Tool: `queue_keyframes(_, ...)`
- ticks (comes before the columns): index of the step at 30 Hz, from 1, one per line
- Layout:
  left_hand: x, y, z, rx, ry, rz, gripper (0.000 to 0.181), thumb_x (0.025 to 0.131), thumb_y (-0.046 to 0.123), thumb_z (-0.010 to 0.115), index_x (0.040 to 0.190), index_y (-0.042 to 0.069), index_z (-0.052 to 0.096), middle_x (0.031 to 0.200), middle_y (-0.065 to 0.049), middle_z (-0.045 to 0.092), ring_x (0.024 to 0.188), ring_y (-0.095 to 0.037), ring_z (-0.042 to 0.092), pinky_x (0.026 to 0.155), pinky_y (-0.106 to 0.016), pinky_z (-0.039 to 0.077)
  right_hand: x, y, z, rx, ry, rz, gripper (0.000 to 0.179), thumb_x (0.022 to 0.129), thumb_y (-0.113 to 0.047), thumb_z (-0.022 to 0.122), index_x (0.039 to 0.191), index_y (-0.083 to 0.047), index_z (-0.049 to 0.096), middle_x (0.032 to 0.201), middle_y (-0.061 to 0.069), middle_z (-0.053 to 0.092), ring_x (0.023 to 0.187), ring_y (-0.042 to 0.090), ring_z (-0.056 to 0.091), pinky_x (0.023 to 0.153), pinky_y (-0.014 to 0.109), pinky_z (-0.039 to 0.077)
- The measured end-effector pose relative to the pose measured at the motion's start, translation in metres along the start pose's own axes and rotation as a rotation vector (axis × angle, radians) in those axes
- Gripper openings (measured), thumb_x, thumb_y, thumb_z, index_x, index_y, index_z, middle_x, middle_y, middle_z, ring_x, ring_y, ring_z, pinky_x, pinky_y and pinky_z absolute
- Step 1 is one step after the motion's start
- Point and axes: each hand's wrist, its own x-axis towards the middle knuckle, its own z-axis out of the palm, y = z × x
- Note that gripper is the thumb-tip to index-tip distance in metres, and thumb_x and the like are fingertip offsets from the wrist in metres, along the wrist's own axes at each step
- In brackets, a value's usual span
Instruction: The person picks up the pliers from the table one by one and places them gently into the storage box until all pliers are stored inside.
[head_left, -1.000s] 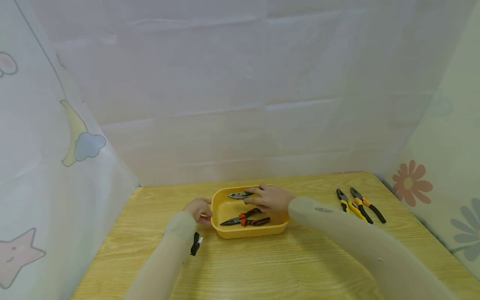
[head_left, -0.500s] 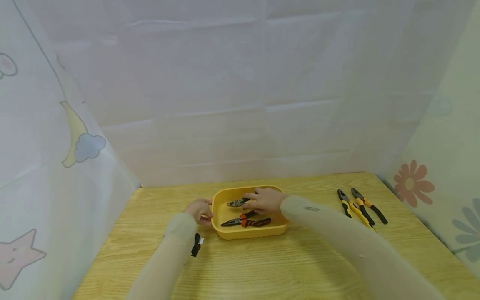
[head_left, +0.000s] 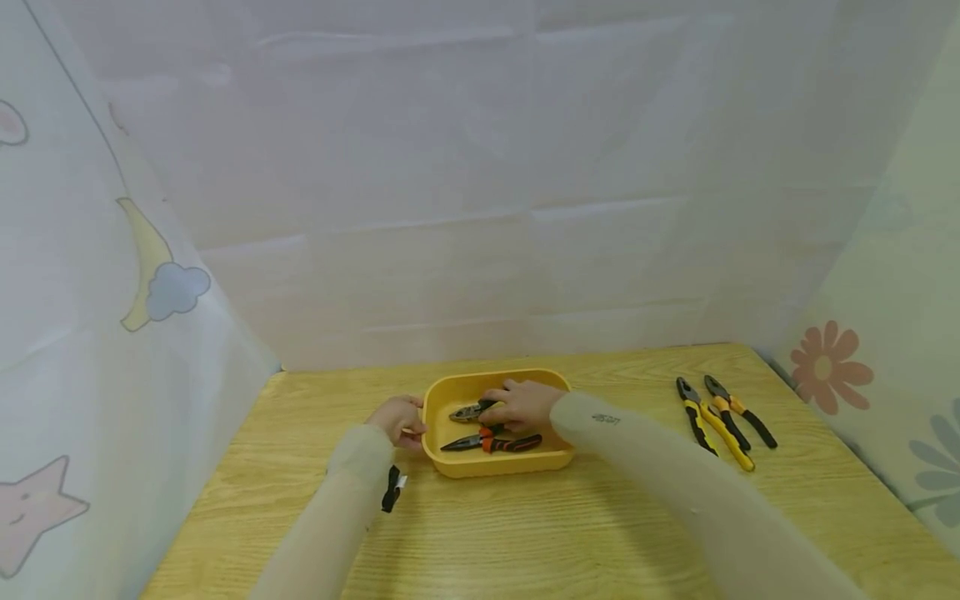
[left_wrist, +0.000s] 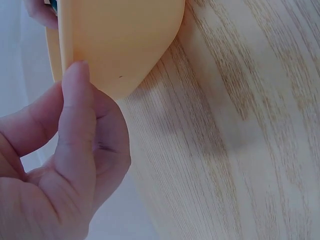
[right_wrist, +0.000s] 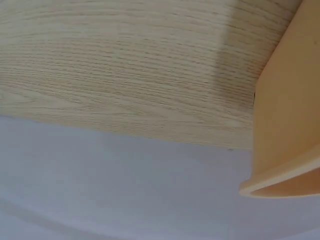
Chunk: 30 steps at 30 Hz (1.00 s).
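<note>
A yellow plastic basin (head_left: pixel 498 468) stands on the table. My left hand (head_left: pixel 397 421) pinches its left rim between thumb and fingers; in the left wrist view that hand (left_wrist: pixel 75 150) shows close up at the rim. Reaching inside, my right hand (head_left: pixel 525 406) holds pliers (head_left: pixel 467 414) with dark handles, their metal head pointing left and the handles partly hidden by the fingers. Just in front of them lie long-nose pliers (head_left: pixel 513 445) with orange-and-black handles, tips to the left. The right wrist view shows only the basin's outer wall (right_wrist: pixel 287 115), not the hand.
Two more pliers lie on the table at the right: one with yellow-and-black handles (head_left: pixel 722 431), one with orange-and-black handles (head_left: pixel 750 421). A black strap (head_left: pixel 392 489) hangs by the left wrist. A pale sheet (head_left: pixel 480 208) walls off the back of the wooden table (head_left: pixel 480 542).
My right hand has moved left and toward me inside the basin, bringing the pliers closer to the long-nose pliers. The left hand stays on the rim.
</note>
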Motion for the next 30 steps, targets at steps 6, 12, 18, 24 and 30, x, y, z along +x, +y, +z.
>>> queue_keyframes(6,0.000,0.000,0.002,-0.001,0.006,-0.001,0.050,0.092,-0.011,0.055,0.141,0.000,0.046,0.102,-0.020,0.055,0.073,-0.023,0.056,0.059,-0.027,0.056,-0.002,0.000,-0.006,0.097,-0.103,0.071,0.050,0.093,-0.036,0.064,0.142,-0.030,0.052,0.147,0.011,0.039,0.116,0.028,0.049,0.097,0.045,0.046)
queue_keyframes(12,0.001,0.000,0.002,0.002,0.007,0.000,0.049,0.093,-0.011,0.055,0.139,0.000,0.046,0.102,-0.019,0.055,0.072,-0.022,0.056,0.057,-0.026,0.055,0.001,-0.002,-0.003,0.266,-0.162,0.165,0.054,0.093,-0.028,0.065,0.145,-0.028,0.049,0.151,0.010,0.035,0.129,0.033,0.043,0.102,0.053,0.041)
queue_keyframes(18,0.002,-0.001,0.001,-0.003,0.013,-0.001,0.047,0.093,-0.010,0.055,0.138,0.001,0.048,0.103,-0.019,0.055,0.072,-0.023,0.057,0.063,-0.029,0.057,0.001,-0.004,-0.005,0.260,-0.200,0.233,0.056,0.093,-0.026,0.065,0.146,-0.029,0.046,0.149,0.008,0.039,0.134,0.029,0.039,0.108,0.051,0.034)
queue_keyframes(24,0.000,-0.002,0.001,-0.003,0.026,0.001,0.046,0.093,-0.011,0.054,0.137,0.001,0.049,0.105,-0.020,0.053,0.072,-0.023,0.055,0.060,-0.028,0.056,-0.004,-0.008,-0.016,0.313,-0.235,0.280,0.054,0.095,-0.023,0.062,0.146,-0.030,0.046,0.150,0.010,0.038,0.137,0.031,0.034,0.111,0.051,0.030)
queue_keyframes(30,-0.004,-0.003,0.001,-0.006,0.023,0.001,0.044,0.093,-0.011,0.053,0.136,0.001,0.049,0.105,-0.020,0.051,0.074,-0.023,0.054,0.058,-0.025,0.055,-0.014,-0.009,-0.029,0.330,-0.184,0.286,0.048,0.097,-0.021,0.061,0.144,-0.022,0.049,0.148,0.011,0.042,0.134,0.030,0.040,0.108,0.047,0.035)
